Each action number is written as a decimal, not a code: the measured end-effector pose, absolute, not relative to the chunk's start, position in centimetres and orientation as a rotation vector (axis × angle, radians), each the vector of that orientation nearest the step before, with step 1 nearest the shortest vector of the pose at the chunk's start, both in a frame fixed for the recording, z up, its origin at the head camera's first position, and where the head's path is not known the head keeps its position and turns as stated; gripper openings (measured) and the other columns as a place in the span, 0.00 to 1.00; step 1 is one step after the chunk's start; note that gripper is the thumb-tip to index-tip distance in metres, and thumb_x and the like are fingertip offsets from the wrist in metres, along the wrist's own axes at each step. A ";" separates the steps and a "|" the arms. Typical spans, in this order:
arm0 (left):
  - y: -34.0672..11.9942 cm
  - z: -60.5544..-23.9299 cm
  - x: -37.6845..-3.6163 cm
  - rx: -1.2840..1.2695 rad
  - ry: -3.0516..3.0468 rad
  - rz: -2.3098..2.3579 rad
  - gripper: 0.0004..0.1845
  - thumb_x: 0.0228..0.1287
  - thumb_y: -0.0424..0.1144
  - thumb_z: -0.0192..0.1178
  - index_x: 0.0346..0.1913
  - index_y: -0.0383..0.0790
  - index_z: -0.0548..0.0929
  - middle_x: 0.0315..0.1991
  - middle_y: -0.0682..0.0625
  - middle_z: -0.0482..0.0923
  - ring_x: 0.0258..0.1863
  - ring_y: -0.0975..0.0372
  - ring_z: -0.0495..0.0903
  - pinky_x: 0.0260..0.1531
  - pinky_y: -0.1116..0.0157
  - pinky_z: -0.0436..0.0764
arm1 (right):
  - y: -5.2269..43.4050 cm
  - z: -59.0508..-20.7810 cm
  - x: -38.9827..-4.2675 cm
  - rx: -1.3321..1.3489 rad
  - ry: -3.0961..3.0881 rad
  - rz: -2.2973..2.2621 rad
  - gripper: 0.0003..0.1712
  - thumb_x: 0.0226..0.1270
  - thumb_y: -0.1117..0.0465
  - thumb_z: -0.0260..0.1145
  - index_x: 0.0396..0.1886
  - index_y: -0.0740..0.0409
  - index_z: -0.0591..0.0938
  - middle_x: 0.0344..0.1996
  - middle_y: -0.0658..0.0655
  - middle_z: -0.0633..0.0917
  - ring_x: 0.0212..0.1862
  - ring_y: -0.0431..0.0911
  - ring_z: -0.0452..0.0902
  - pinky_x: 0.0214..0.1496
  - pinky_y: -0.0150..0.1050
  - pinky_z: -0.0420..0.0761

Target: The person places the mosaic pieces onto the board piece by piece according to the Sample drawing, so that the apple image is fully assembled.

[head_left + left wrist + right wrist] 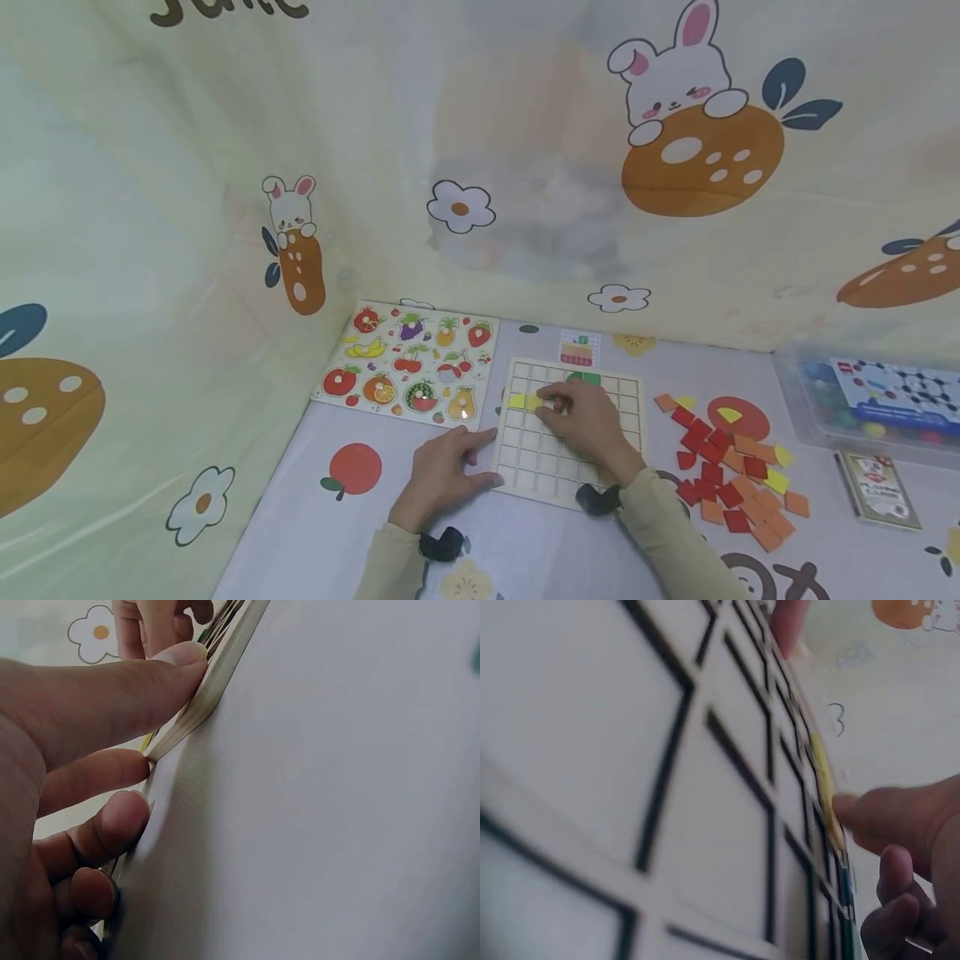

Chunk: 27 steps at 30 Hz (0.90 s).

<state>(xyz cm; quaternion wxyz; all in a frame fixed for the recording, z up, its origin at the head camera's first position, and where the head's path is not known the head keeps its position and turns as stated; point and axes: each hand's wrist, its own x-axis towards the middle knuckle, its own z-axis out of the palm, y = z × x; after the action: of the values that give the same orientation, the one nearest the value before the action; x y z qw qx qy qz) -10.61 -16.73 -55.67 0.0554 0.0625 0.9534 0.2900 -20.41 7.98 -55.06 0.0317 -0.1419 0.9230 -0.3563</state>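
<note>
Fingers of the left hand (442, 475) brace the grid board's (540, 475) edge; the right hand (588, 421) pinches yellow tiles (523, 402) at its ten o'clock.

Both hands lie palm-down, left (442, 475) fingers straight, right (588, 421) fingertips curled.

Head view: soft, even, diffuse light; faint shadows; edges bowed by wide lens. Both wrist views: dim, close-range blur.
</note>
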 end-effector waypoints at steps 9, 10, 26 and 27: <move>-16.5 -55.6 -10.6 0.186 2.890 0.883 0.37 0.55 0.58 0.79 0.70 0.61 0.83 0.29 0.62 0.69 0.26 0.69 0.65 0.32 0.67 0.63 | 14.1 -52.9 -21.4 -0.337 2.856 -1.106 0.15 0.71 0.52 0.74 0.52 0.53 0.92 0.37 0.53 0.87 0.39 0.48 0.75 0.38 0.39 0.73; -16.5 -55.6 -10.6 0.187 2.891 0.880 0.37 0.55 0.58 0.79 0.70 0.61 0.83 0.29 0.62 0.69 0.26 0.69 0.64 0.32 0.68 0.63 | 15.2 -52.5 -21.6 -0.292 2.869 -1.074 0.17 0.72 0.52 0.73 0.54 0.53 0.91 0.39 0.54 0.87 0.41 0.49 0.75 0.39 0.39 0.73; -16.7 -55.8 -10.6 0.183 2.900 0.858 0.37 0.55 0.59 0.79 0.70 0.62 0.82 0.30 0.63 0.70 0.27 0.69 0.65 0.32 0.68 0.63 | 26.6 -53.7 -22.7 -0.026 2.859 -0.779 0.27 0.70 0.55 0.74 0.63 0.66 0.83 0.54 0.75 0.81 0.47 0.64 0.80 0.47 0.56 0.88; -16.7 -55.9 -10.6 0.187 2.899 0.860 0.37 0.55 0.59 0.79 0.70 0.62 0.82 0.30 0.63 0.70 0.27 0.69 0.65 0.33 0.68 0.63 | 26.7 -53.8 -22.7 -0.019 2.855 -0.784 0.27 0.70 0.56 0.74 0.62 0.66 0.83 0.53 0.75 0.81 0.47 0.64 0.79 0.47 0.56 0.88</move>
<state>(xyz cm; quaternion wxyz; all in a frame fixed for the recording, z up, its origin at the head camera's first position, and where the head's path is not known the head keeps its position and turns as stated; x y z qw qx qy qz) -10.63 -16.67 -55.85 0.0558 0.0615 0.9554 0.2833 -22.67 26.75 -53.80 0.0902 -0.0063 0.9603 -0.2638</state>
